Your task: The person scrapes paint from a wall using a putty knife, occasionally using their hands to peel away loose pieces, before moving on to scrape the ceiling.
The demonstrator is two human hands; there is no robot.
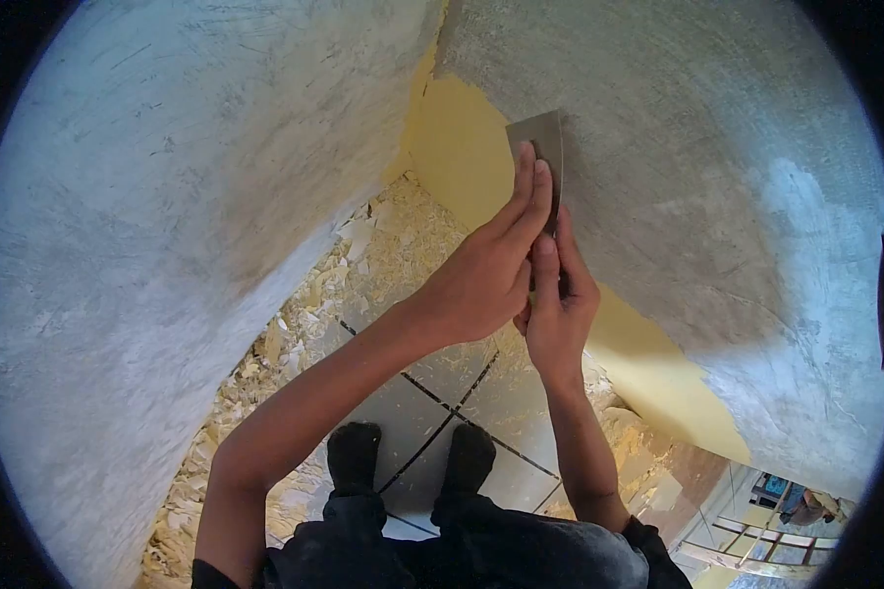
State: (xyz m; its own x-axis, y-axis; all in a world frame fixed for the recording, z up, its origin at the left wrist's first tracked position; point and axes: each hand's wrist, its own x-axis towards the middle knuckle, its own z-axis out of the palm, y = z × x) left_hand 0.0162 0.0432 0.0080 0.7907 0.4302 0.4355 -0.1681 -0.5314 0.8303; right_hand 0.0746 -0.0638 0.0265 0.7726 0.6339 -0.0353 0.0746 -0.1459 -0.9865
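Observation:
A flat grey scraper blade [538, 133] lies against the right wall [658, 187], beside the edge of the remaining yellow coating [467, 147]. My right hand [558, 309] is wrapped round the lower end of the scraper, whose handle is mostly hidden by the fingers. My left hand [496, 260] presses on the scraper from the left, its fingers stretched together along the blade. The two hands touch or overlap near the handle.
The grey left wall [196, 177] meets the right wall at a corner above. Yellow flakes [275, 344] cover the floor along the left wall. My feet [354, 456] stand on grey tiles [413, 422]. A barred structure [756, 540] shows at the lower right.

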